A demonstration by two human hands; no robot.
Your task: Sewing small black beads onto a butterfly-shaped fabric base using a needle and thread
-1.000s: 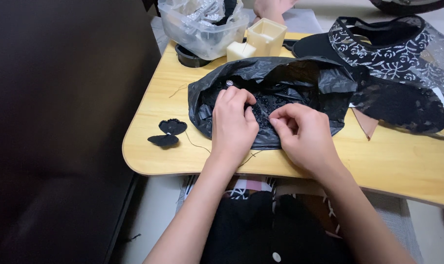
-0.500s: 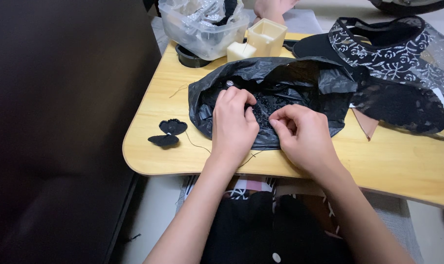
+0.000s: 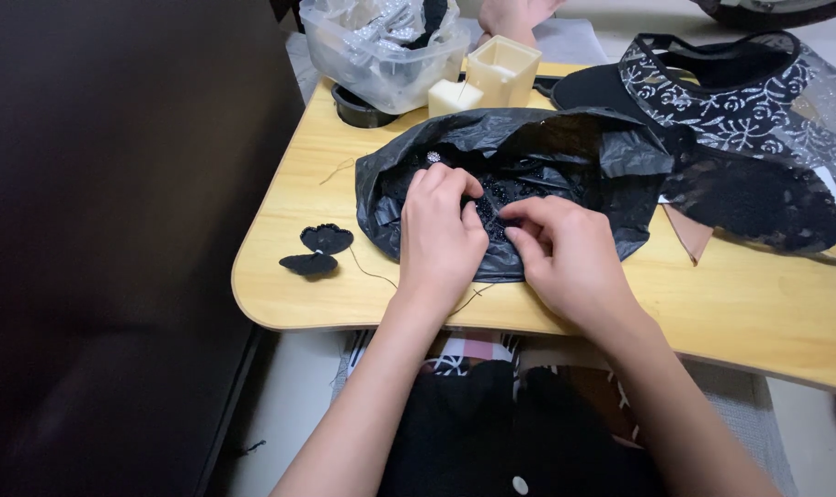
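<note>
Almost nothing has shifted over the last second: both hands stay bent over the black plastic bag (image 3: 519, 147) on the yellow lap table (image 3: 731, 304). The left hand (image 3: 439, 235) presses flat on small black beads (image 3: 491, 213), holding nothing; the right hand (image 3: 560, 253) seems to pinch something fine, perhaps a needle, though it is too small to tell

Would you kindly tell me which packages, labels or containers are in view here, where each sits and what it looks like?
Black plastic bag: table middle, crumpled, under both hands.
Clear plastic tub: far left corner, rectangular, holding silvery wrappings.
Cream box: beside the tub, small, open-topped.
White tag: right edge, on dark fabric.
</note>
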